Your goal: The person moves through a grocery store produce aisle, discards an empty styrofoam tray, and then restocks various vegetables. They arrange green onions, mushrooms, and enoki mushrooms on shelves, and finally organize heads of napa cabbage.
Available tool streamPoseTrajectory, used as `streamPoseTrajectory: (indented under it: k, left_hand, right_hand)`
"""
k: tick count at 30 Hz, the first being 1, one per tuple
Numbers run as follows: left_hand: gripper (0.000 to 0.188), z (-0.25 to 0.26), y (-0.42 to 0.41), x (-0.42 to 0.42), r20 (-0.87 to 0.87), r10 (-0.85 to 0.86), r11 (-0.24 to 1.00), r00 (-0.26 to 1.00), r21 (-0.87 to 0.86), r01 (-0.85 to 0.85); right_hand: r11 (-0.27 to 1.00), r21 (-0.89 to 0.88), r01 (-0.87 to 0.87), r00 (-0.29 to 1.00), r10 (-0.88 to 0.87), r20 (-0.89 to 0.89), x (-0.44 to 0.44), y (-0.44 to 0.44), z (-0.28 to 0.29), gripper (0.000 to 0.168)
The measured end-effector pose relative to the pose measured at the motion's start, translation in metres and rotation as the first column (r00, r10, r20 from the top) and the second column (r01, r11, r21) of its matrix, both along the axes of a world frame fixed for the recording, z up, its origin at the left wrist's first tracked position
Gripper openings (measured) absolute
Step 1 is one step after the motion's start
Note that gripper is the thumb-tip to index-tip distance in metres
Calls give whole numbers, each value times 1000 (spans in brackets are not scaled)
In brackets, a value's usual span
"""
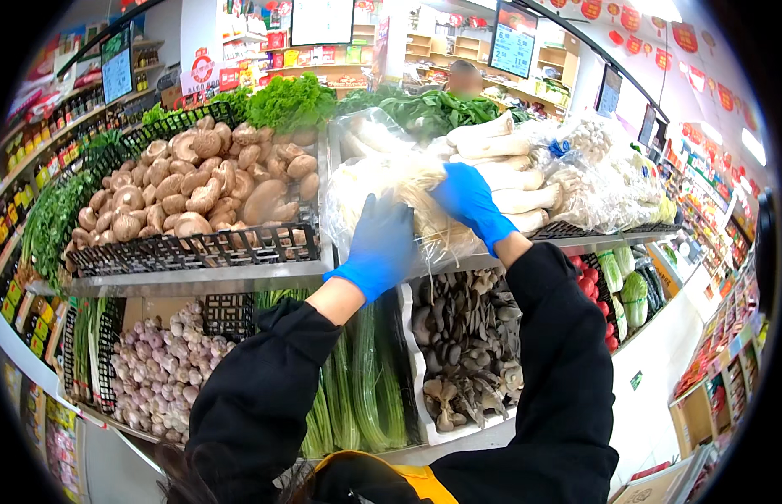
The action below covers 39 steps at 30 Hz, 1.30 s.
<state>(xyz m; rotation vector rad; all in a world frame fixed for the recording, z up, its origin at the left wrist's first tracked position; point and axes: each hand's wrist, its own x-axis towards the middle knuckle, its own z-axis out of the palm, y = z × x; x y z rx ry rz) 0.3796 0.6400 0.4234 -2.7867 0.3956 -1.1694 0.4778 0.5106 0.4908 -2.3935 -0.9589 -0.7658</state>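
Both my hands wear blue gloves and reach onto the upper produce shelf. My left hand point(383, 246) lies over a pile of thin white mushrooms, likely enoki point(397, 179), on clear plastic; its fingers point away from me. My right hand point(470, 198) is at the right side of the same pile, its fingertips partly hidden among the pale strands. Whether either hand grips any of them cannot be made out. Clear plastic bags point(340, 208) surround the pile. King oyster mushrooms point(523, 179) lie just right of my right hand, and bagged white mushrooms point(602, 183) lie beyond them.
A black crate of shiitake mushrooms point(202, 183) stands at left, leafy greens point(290, 104) behind. Below the metal shelf edge point(208, 277) are garlic point(164, 365), long green stalks point(359, 384) and a white box of oyster mushrooms point(470, 346). A person point(465, 79) is behind the display.
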Motion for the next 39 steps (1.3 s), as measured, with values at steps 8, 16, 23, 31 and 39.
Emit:
streamPoseTrajectory:
  k: [8,16,23,31,39]
  left_hand:
    - [34,-9,-1,9,104,40,999,994,15,-42]
    - [53,0,-14,17,171,56,995,984,67,-68]
    - [60,9,-24,18,-156,79,997,985,3,-79]
    - [62,17,-32,12,78,-140,988,987,-48,144]
    - [50,12,-25,2,-60,-221,975,973,8,222]
  right_hand:
    - [886,433,-166,954,256,-158,10,-7,-17,21]
    - [554,812,-182,809,554,-196,1,-1,-27,16]
    - [332,930,-159,842,537,-49,-16,-24,-14,8]
    - [320,944,79,853,469,-231,9,-83,32,18]
    - [635,771,58,815,416,-404,9,-55,20,29]
